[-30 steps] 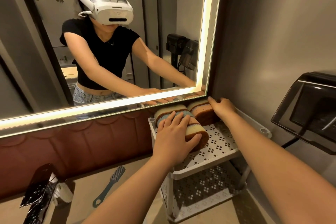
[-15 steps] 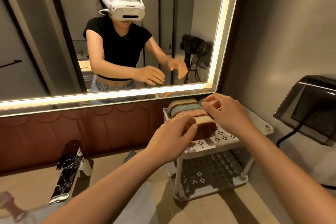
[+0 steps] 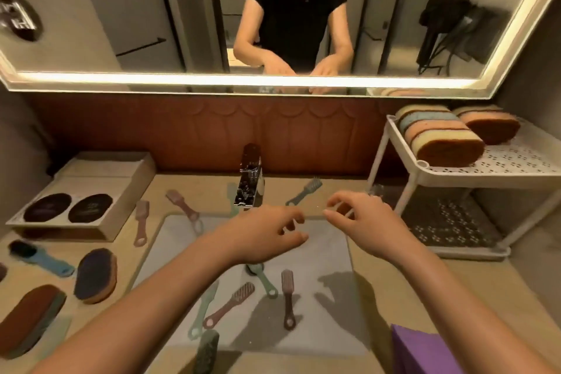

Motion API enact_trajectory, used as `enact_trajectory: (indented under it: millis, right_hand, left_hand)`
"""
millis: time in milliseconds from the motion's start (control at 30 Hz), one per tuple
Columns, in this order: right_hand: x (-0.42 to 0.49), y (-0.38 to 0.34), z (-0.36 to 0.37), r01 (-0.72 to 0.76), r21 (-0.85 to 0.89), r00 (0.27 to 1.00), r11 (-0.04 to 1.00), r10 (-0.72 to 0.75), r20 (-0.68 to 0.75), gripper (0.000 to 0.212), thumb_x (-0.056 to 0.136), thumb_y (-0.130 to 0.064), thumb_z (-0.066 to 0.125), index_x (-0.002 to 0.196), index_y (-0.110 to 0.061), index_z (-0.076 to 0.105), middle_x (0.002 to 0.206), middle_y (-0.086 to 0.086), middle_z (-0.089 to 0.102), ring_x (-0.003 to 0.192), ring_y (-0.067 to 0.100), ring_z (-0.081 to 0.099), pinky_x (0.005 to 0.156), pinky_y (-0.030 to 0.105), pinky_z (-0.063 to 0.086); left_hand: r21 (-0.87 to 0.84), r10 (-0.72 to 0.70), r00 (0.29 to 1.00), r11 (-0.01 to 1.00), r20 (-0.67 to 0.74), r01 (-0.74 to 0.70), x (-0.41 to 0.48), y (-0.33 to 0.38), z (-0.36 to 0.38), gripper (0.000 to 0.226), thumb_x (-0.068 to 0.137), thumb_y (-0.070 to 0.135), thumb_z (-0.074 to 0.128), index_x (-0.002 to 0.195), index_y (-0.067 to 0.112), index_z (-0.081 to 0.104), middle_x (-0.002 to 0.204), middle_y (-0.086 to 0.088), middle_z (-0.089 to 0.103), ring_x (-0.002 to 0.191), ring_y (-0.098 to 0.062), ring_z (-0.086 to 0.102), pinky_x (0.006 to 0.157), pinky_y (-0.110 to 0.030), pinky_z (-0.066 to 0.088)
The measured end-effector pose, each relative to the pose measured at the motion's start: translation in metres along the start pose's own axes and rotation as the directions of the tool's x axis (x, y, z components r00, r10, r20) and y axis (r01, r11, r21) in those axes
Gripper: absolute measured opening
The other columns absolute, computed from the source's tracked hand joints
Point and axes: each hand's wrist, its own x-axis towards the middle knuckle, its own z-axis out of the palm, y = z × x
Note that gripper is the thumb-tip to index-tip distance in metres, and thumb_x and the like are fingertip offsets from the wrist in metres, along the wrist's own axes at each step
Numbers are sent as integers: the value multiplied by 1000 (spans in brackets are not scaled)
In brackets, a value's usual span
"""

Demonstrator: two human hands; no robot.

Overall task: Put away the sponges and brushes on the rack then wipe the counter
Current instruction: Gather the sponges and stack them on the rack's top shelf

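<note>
A white two-tier rack [image 3: 425, 171] stands at the right, with a row of sponges [image 3: 437, 135] and one more sponge [image 3: 490, 124] on its top shelf. My left hand [image 3: 261, 235] and my right hand [image 3: 361, 220] hover empty over the grey sink basin [image 3: 321, 252], fingers loosely curled. Several small brushes lie in the basin, among them a pink one [image 3: 229, 305], a brown one [image 3: 287, 297] and a green one [image 3: 203, 310]. More brushes [image 3: 303, 191] and sponges [image 3: 95, 275] lie on the beige counter [image 3: 394, 291], mostly at the left.
A chrome tap [image 3: 250, 182] rises behind the basin. An open box with two dark discs [image 3: 68, 208] sits at the back left. A purple cloth [image 3: 425, 351] lies at the front right. The rack's lower shelf [image 3: 449, 222] holds nothing. A lit mirror [image 3: 273, 82] runs above.
Both hands have left the sponges on the rack and drawn back over the basin. My view has swung left and down from the rack to the sink.
</note>
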Motion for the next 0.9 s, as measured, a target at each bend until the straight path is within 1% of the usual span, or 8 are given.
enact_trajectory:
  millis: [167,267,400,467,567,700,800,900]
  right_hand:
    - [-8,-49,71,78,-110,985,991,-59,164,32,91,-47,49,116,-30,56,102,-9,66,93,13,60,78,34,51]
    - [-8,-78,111,148,-156,959,977,-103,264,33,91,-47,48,118,-30,54,107,-8,66,96,15,60,73,31,48]
    - [-6,-116,162,240,-151,918,959,-174,358,34,91,-45,48,120,-28,54,109,-6,67,99,19,61,77,33,49]
    - [-4,-132,183,290,-166,894,942,-205,397,34,92,-43,48,121,-28,53,112,-4,66,103,22,60,78,34,46]
    - [4,-161,221,377,-202,847,904,-248,471,37,92,-42,47,126,-28,48,120,0,62,110,27,57,82,36,45]
    - [17,-196,259,475,-197,754,858,-282,593,45,93,-36,48,135,-23,40,133,8,51,118,30,51,90,38,43]
    - [27,-223,280,542,-196,695,817,-306,651,51,94,-33,48,141,-21,32,137,12,43,120,34,49,92,38,43]
    - [39,-248,299,590,-162,658,791,-355,664,51,95,-31,45,142,-23,28,134,16,41,113,38,52,91,41,46]
  left_hand:
    - [-22,-153,988,988,20,153,-65,-58,18,43,93,46,44,129,23,47,125,0,58,107,-16,58,93,-39,49]
    - [-44,-258,966,965,13,258,-102,-95,30,43,93,46,44,129,22,47,126,0,57,107,-17,57,93,-38,48]
    - [-110,-401,916,909,25,401,-145,-151,48,46,94,45,44,131,19,45,130,-3,55,112,-19,54,92,-31,45]
    - [-154,-466,884,872,24,464,-161,-180,60,46,94,42,45,133,17,44,135,-5,50,117,-21,51,93,-30,41]
    - [-282,-600,799,773,-33,569,-190,-233,84,45,94,39,47,134,18,43,141,-6,43,124,-23,45,100,-33,39]
    - [-230,-773,604,634,-194,738,-218,-287,113,51,95,41,42,141,20,34,150,-5,29,137,-26,27,107,-39,24]
    - [-277,-821,506,568,-265,775,-233,-316,122,60,93,40,47,144,17,25,154,-8,18,140,-29,18,111,-42,22]
    - [-334,-854,428,512,-295,791,-241,-341,122,72,90,42,52,147,15,17,155,-12,14,142,-30,16,112,-43,20]
